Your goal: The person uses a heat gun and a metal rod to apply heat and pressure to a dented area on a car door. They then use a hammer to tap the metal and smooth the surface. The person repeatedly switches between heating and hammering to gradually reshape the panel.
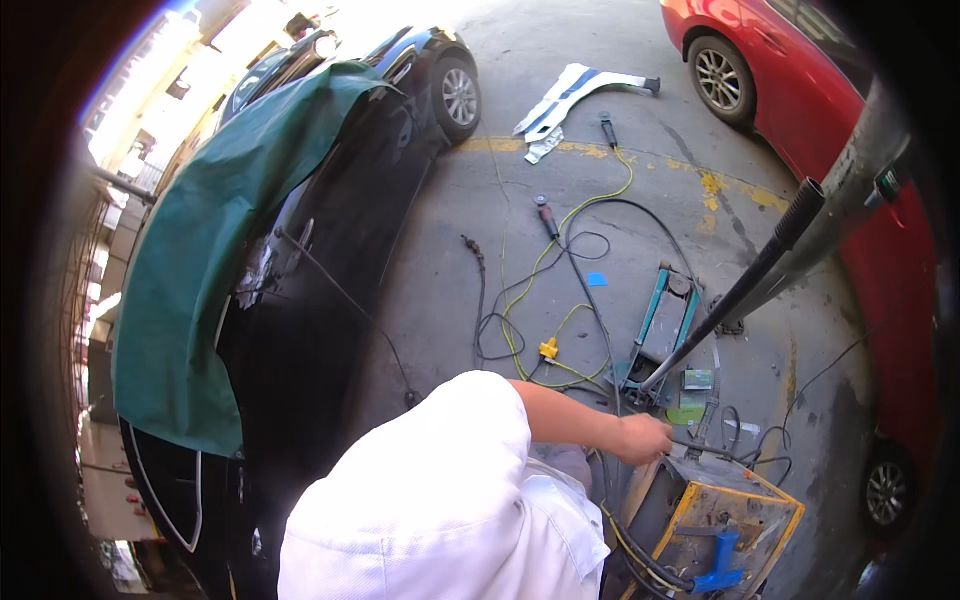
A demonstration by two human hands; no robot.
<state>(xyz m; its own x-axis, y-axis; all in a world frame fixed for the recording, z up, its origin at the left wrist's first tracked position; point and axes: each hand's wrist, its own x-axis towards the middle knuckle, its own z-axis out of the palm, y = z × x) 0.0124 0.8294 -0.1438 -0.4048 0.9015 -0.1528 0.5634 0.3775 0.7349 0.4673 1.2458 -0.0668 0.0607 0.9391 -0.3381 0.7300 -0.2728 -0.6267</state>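
Observation:
My left hand (645,440) reaches rightward from a white sleeve (420,480). Its fingers are curled at the top edge of a worn metal box with yellow edges (735,500). A dark cable (705,448) runs off to the right beside the fingers, but what they grip is hidden. A blue plastic handle-like part (722,565) is on the front of the box, near thick black and yellow cables (635,550). My right hand is out of sight.
A black car under a green cover (210,250) stands left, a red car (800,100) right. A teal floor jack (665,315) has its long handle (750,275) slanting up. Cables (575,210), power tools (546,218), a yellow connector (548,348) and a white fender (590,90) lie on the ground.

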